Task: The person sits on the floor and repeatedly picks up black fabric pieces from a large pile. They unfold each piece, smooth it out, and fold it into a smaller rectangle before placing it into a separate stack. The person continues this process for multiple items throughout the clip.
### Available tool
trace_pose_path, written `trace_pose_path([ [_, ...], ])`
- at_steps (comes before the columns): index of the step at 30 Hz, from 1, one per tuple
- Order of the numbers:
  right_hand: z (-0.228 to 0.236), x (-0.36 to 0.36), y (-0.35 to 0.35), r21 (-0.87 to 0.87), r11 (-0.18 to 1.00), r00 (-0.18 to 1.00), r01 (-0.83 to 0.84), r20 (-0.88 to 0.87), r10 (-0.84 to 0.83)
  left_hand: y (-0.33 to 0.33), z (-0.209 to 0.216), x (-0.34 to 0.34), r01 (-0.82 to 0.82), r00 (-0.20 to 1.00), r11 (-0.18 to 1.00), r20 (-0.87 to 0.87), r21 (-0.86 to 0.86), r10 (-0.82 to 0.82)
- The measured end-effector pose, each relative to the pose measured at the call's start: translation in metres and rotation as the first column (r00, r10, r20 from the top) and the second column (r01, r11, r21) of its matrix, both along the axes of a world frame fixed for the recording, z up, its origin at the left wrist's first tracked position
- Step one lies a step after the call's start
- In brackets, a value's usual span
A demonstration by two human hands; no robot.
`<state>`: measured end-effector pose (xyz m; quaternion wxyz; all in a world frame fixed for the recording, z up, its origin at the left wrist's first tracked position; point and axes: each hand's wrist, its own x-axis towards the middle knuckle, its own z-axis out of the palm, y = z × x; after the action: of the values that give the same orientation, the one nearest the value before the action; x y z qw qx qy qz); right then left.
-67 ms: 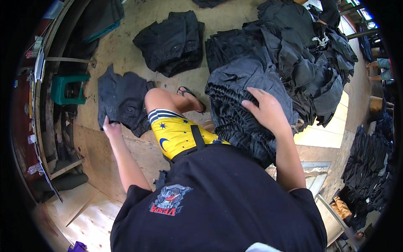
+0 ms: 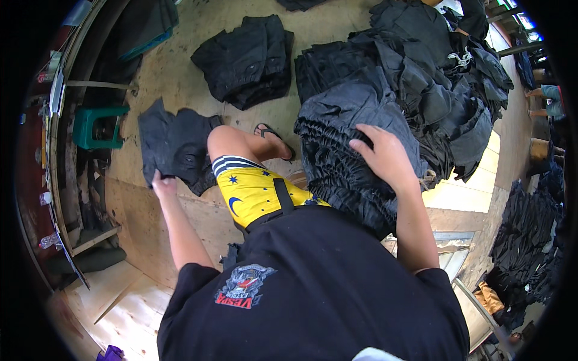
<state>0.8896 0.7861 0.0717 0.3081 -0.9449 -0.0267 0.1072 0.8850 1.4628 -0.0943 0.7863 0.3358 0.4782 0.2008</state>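
Note:
On the floor to the left lies a pair of dark grey-black shorts (image 2: pixel 174 139), partly folded. My left hand (image 2: pixel 164 185) pinches its near edge between thumb and fingers. To the right, beside my body, rises a stack of dark shorts (image 2: pixel 343 150) with gathered elastic waistbands. My right hand (image 2: pixel 385 155) rests on top of this stack near the waistbands, thumb and fingers apart; part of the palm's underside is hidden. My bent leg, in yellow patterned shorts (image 2: pixel 250 191), lies between the two.
Another pile of folded dark shorts (image 2: pixel 247 63) lies ahead on the wooden floor. A large heap of dark garments (image 2: pixel 445 90) spreads at the far right. A green plastic stool (image 2: pixel 99 127) stands at left, beside a wooden frame. More dark clothes (image 2: pixel 524 222) lie far right.
My left hand has shifted slightly right and nearer to me, and the far edge of the shorts it pinches has come a little nearer. My right hand has barely moved.

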Motion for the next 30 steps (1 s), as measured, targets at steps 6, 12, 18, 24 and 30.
trace_pose_path([
  [6,0.019,0.022,-0.010,-0.042,0.990,0.987,0.134,0.094,-0.130,-0.086,-0.031,0.001,0.307,0.888,0.902,-0.433,0.304,-0.156],
  [12,0.044,0.039,-0.029,0.166,0.963,0.973,0.214,0.046,-0.225,-0.298,0.049,0.060,0.592,0.710,0.434,-0.186,0.679,-0.679],
  [18,0.052,0.038,-0.027,0.136,0.964,0.970,0.229,0.055,-0.238,-0.423,0.135,0.065,0.801,0.405,0.378,0.043,0.464,-0.913],
  [24,0.053,0.031,-0.027,0.214,0.950,0.965,0.229,0.080,-0.251,-0.453,0.151,0.054,0.885,0.310,0.301,0.034,0.355,-0.950],
  [30,0.055,0.029,-0.034,0.241,0.942,0.964,0.233,0.074,-0.257,-0.455,0.154,0.051,0.891,0.312,0.313,0.058,0.327,-0.948],
])
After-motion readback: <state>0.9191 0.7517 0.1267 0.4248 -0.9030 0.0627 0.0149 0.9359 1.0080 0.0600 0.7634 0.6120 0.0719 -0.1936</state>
